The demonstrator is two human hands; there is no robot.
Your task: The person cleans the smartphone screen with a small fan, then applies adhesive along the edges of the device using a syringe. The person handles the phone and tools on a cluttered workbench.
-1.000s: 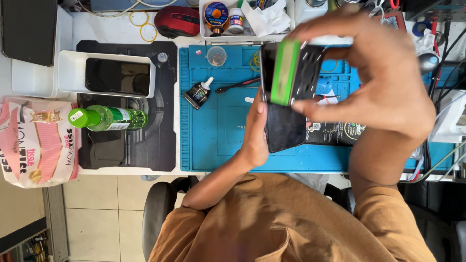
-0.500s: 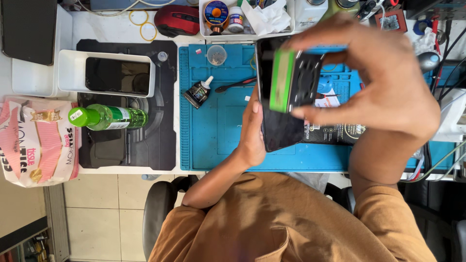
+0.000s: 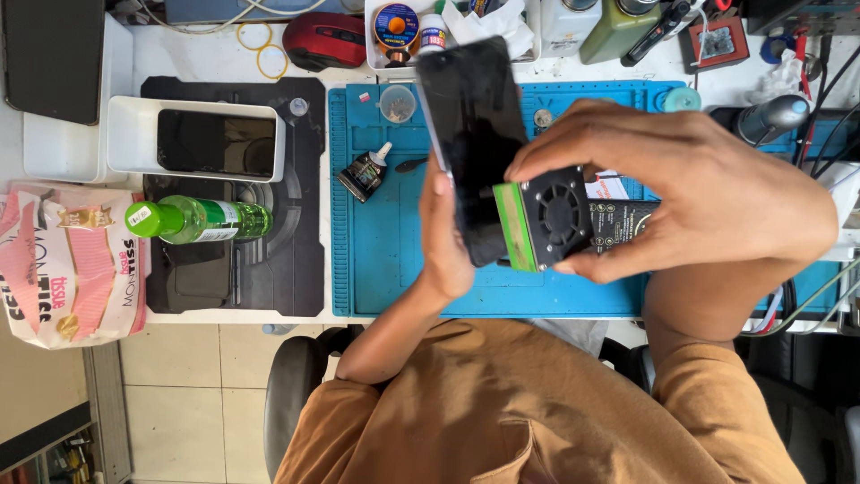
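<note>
We're over the blue repair mat (image 3: 394,269), with a white tray (image 3: 134,134) carrying a second phone and a green bottle (image 3: 193,220) off on the black mat (image 3: 296,251) well to the side. Our left hand (image 3: 445,242) grips the dark smartphone (image 3: 473,134) along its edge, fingers curled behind it, tilted above the mat. Our right hand (image 3: 699,193) pinches the small black fan module (image 3: 546,220) with the green side, thumb below and fingers on top, its edge touching the phone's lower end.

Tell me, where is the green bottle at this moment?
In the head view, the green bottle lies on its side at the left of the desk, on the black mat, just below the white tray and right of the pink tissue pack.
</note>
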